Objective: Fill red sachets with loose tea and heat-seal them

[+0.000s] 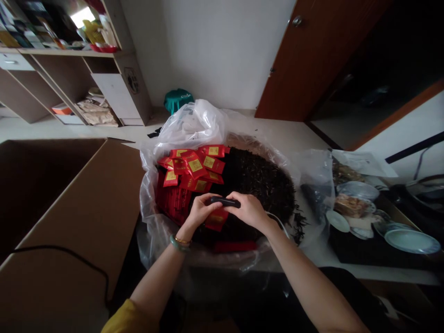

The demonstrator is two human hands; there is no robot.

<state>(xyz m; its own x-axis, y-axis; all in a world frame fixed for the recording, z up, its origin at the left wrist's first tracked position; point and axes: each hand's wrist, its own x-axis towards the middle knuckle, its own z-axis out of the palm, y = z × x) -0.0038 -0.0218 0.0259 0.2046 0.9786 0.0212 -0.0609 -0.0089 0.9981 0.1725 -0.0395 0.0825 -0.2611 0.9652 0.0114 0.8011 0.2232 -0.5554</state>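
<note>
Both hands meet over a big clear plastic bag (180,134) filled with dark loose tea leaves (260,180) and several small red packets with gold labels (194,166). My left hand (199,210) and my right hand (248,210) together grip a narrow black handheld device (225,201), one at each end. A red packet (217,219) sits just under the device between the hands; its top edge is hidden by it. A thin white cord (277,219) runs from beside my right wrist.
A large open cardboard box (69,208) stands at the left with a black cable (69,252) across its flap. At the right, a dark tray (367,249) holds plates and bowls. Shelves stand at the back left, a brown door at the back right.
</note>
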